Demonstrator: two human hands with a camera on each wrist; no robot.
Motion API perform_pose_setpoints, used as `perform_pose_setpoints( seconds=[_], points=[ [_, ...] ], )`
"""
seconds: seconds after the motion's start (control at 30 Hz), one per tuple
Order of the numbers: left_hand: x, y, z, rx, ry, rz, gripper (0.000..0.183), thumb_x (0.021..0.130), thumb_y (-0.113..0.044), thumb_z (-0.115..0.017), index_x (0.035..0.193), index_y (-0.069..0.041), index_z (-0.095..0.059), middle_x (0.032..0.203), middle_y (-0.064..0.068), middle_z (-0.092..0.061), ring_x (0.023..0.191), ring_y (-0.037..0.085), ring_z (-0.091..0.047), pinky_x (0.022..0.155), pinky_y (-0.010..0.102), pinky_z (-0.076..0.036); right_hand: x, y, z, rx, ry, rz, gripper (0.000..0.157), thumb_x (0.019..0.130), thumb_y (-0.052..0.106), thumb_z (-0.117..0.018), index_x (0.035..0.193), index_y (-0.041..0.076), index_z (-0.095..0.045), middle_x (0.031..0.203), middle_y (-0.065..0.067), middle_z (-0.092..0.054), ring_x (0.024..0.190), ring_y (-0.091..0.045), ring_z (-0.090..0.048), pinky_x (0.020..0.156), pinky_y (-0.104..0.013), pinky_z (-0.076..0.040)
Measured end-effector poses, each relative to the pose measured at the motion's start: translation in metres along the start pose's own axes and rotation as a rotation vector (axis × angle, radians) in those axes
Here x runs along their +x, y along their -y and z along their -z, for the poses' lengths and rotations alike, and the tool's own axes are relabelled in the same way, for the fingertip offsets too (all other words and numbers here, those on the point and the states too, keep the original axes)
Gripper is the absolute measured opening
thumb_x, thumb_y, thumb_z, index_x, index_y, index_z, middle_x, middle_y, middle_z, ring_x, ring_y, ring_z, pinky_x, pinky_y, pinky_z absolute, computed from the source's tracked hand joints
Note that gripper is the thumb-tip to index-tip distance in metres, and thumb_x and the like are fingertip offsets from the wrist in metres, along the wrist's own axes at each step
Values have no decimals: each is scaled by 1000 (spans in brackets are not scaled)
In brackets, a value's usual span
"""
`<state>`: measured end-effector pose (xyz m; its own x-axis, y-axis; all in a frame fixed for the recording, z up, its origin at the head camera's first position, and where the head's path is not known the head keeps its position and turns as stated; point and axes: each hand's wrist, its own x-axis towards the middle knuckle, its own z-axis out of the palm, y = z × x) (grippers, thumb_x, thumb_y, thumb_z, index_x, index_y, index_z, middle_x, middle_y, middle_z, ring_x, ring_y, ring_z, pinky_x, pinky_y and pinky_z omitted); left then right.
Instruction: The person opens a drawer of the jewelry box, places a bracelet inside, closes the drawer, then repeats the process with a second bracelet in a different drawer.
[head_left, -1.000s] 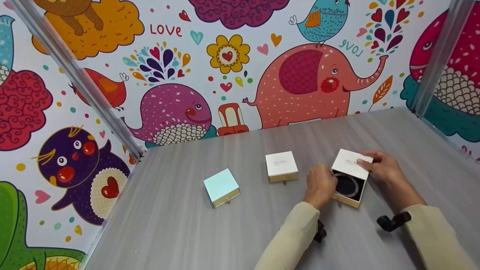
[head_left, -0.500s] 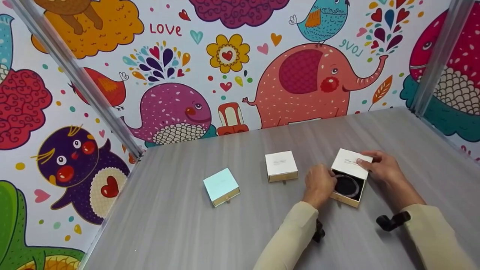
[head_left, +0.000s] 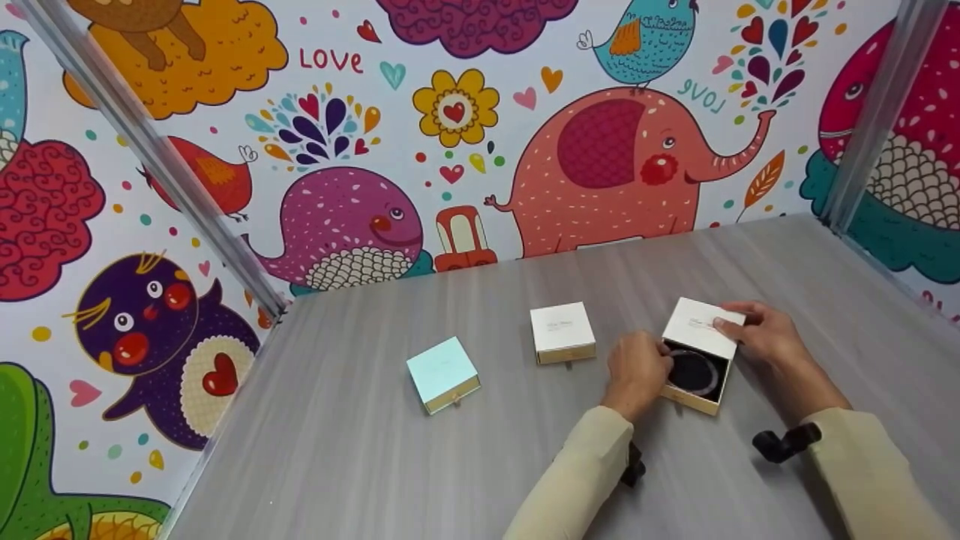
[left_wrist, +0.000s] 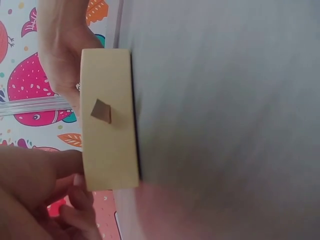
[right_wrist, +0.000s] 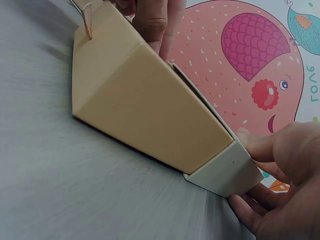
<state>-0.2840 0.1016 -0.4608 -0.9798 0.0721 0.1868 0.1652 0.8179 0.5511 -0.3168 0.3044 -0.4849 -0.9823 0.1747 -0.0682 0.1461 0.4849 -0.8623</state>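
A white and gold jewelry box lies on the right of the table, its drawer part-way out of the sleeve. Inside the drawer's black lining lies a dark greyish ring-shaped bangle. My right hand grips the sleeve at its far right corner, thumb on top. At the box's left side, my left hand has bent fingers on the drawer's edge. In the right wrist view, its fingertips vanish behind the drawer wall, so whether they touch the bangle is hidden. The left wrist view faces the drawer's gold front and pull tab.
A second white box, closed, sits just left of my left hand. Further left is a closed pale turquoise box. Behind the grey table rises a wall printed with cartoon animals, with metal posts at its corners.
My left hand and forearm have shifted very slightly left. The right hand and all the boxes have stayed where they were.
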Motion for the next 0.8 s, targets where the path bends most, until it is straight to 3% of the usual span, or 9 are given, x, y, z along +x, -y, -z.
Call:
perform_pose_setpoints(
  seconds=[0.4, 0.8],
  points=[
    [-3, 3, 7, -59, 60, -18, 5, 83, -15, -78, 86, -18, -81, 83, -11, -76, 73, 1, -62, 66, 19, -47, 0, 1, 0, 6, 9, -29, 64, 96, 38, -65, 142, -4, -49, 122, -20, -57, 87, -10, -51, 69, -18, -45],
    [-17, -3, 16, -187, 99, -10, 9, 85, -21, -79, 76, -20, -80, 71, -13, -71, 61, -2, -50, 58, 15, -38, 0, 2, -1, -13, 1, -48, 65, 96, 40, -65, 143, -2, -48, 128, -25, -54, 95, -19, -50, 69, -18, -42]
  ],
)
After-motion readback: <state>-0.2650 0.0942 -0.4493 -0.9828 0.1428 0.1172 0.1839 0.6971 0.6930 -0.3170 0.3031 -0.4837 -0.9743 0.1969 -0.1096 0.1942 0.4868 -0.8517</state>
